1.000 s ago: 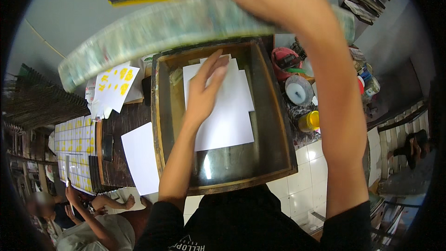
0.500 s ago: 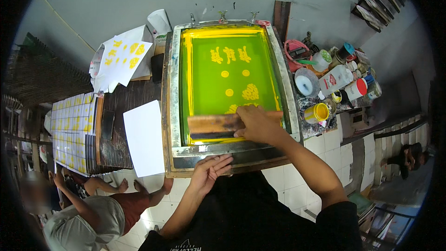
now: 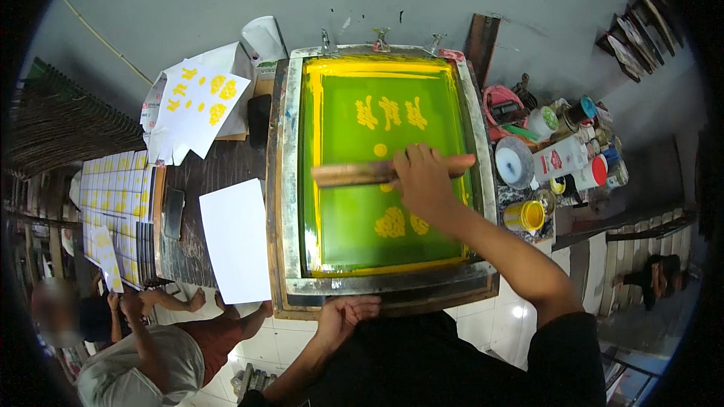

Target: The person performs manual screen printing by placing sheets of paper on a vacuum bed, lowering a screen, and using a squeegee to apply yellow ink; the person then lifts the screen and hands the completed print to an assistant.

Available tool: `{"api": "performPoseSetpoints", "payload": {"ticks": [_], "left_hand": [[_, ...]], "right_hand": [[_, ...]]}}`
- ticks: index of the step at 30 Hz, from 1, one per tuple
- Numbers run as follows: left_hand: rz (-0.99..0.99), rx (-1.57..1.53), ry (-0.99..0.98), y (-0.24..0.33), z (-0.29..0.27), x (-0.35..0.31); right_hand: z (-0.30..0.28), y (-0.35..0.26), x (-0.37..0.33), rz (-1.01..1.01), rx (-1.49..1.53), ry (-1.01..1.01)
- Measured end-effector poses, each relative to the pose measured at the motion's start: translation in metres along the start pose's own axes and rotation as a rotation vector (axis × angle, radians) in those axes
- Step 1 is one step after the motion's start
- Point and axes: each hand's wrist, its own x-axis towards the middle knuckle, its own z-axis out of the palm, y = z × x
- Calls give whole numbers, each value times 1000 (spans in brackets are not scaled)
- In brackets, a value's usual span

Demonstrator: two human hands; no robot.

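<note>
My right hand (image 3: 424,185) is closed around a wooden squeegee (image 3: 348,174), held crosswise over the middle of a green mesh screen (image 3: 351,230). The mesh carries yellow lettering, round dots and petal-like clusters. Yellow ink lines its borders, and the squeegee covers part of the design. A worn metal frame (image 3: 291,173) surrounds the mesh, clamped along its far side. At the near edge of the wooden base (image 3: 460,298), my left hand (image 3: 345,322) rests against the front with fingers extended, apparently holding nothing; its fingertips are partly hard to make out.
Left of the frame, a blank white sheet (image 3: 235,245) lies on a dark table, with printed sheets (image 3: 207,105) behind it. Ink tubs (image 3: 526,215) and bottles crowd the right side. A co-worker (image 3: 147,365) handles a printed strip beside a rack of printed sheets (image 3: 121,203) at far left.
My right hand has carried the squeegee from the near end of the mesh to its middle, uncovering the near clusters. My left hand stays by the front edge. The co-worker now holds a printed strip.
</note>
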Motion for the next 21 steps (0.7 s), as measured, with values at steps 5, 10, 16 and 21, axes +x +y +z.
{"api": "performPoseSetpoints", "payload": {"ticks": [5,10,16,21], "left_hand": [[16,65,-17,-12,-11,-4],[-14,150,60,-6,-1,-11],[5,56,7,3,6,-11],[92,-4,-37,-4,3,-10]], "right_hand": [[24,59,82,14,-16,75],[36,104,150,5,-66,102],[24,133,193,84,107,-143],[47,126,194,-20,-71,257]]}}
